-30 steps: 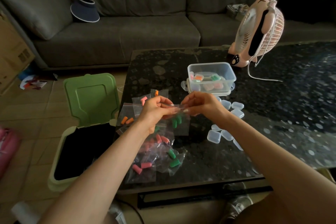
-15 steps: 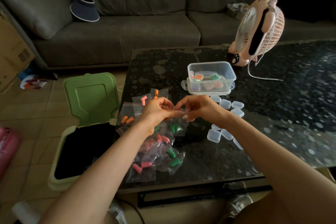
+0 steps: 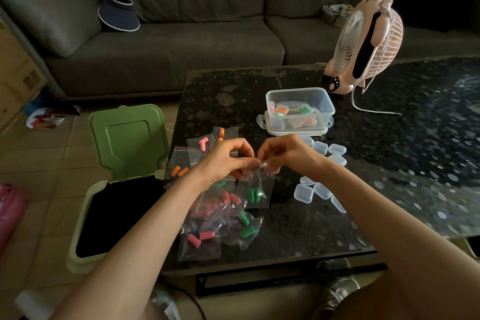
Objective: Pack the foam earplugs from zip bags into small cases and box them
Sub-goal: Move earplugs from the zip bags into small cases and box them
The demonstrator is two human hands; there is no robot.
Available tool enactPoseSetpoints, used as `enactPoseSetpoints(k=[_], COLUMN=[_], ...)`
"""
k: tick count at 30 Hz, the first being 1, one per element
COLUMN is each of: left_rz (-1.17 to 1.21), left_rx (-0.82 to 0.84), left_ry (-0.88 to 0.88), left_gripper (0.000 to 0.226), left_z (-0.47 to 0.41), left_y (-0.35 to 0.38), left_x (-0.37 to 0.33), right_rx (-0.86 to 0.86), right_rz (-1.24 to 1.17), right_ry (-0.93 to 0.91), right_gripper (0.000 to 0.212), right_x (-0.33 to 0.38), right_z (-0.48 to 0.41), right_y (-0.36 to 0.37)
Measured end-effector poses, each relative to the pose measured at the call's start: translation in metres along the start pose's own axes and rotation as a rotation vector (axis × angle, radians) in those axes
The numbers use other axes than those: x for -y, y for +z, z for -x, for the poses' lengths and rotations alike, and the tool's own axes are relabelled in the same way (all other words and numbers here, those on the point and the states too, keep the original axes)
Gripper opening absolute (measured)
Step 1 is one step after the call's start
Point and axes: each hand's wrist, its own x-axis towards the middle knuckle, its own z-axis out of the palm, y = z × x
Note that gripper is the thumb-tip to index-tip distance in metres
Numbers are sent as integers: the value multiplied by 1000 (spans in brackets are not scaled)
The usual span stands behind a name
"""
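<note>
My left hand (image 3: 226, 161) and my right hand (image 3: 283, 156) pinch the top edge of a clear zip bag (image 3: 255, 191) from either side; it hangs above the dark table with green earplugs inside. Under and around it lie several more zip bags (image 3: 205, 231) holding pink, orange and green earplugs. Small clear cases (image 3: 319, 191) are scattered to the right of my hands. A clear plastic box (image 3: 300, 109) behind them holds several filled cases.
A pink desk fan (image 3: 366, 41) with a white cord stands at the table's back. A green-lidded bin (image 3: 124, 143) stands open on the floor at the left. A grey sofa (image 3: 181, 41) with a dark visor hat (image 3: 118, 11) runs behind the table (image 3: 389, 163).
Both hands have stayed at the bag's top edge, fingertips working closer together; the bag with green earplugs hangs slightly more to the right.
</note>
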Motion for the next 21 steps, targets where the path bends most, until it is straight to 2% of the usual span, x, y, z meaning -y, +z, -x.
enactPoseSetpoints(k=[3, 6, 12, 16, 21], left_rz=[-84, -296, -227, -170, -277], left_rx=[-7, -74, -85, -43, -105], left_ry=[15, 62, 84, 94, 121], left_gripper=[14, 20, 8, 10, 7], left_z=[-2, -5, -6, -7, -9], left_y=[-5, -10, -13, -13, -10], left_x=[7, 15, 14, 19, 24], right_rx=[23, 66, 157, 162, 112], right_rz=[26, 39, 82, 121, 16], right_ry=[5, 14, 65, 89, 71], right_gripper=[16, 15, 2, 8, 8], right_x=[-1, 1, 1, -2, -6], right_z=[-1, -1, 1, 1, 1], right_y=[1, 3, 5, 5, -1])
